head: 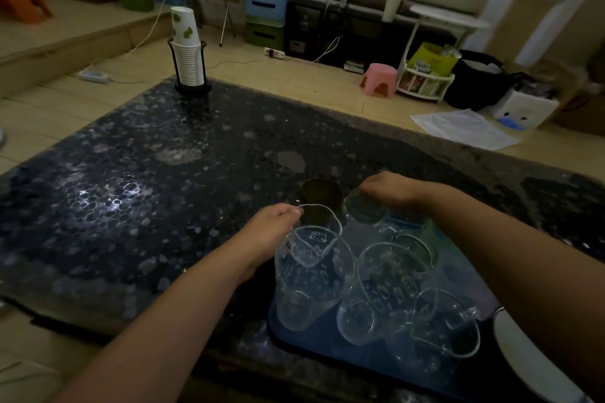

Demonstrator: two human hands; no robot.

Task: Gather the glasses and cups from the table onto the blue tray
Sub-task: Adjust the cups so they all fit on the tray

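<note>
Across the dark speckled table [137,173], we judge gathering nearly done: clear glasses crowd the blue tray [327,334] while our left hand [273,226] pinches a wavy-rimmed printed glass [316,239], our right hand [389,190] grips a small clear glass [363,211], and a dark cup [322,198] waits.

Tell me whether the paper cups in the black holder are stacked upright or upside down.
Upside down. The paper cups widen downward, and the top one shows its closed base, inside the black holder.

Dark speckled table [131,173] bearing blue tray [327,337], cup holder [188,75]
</note>
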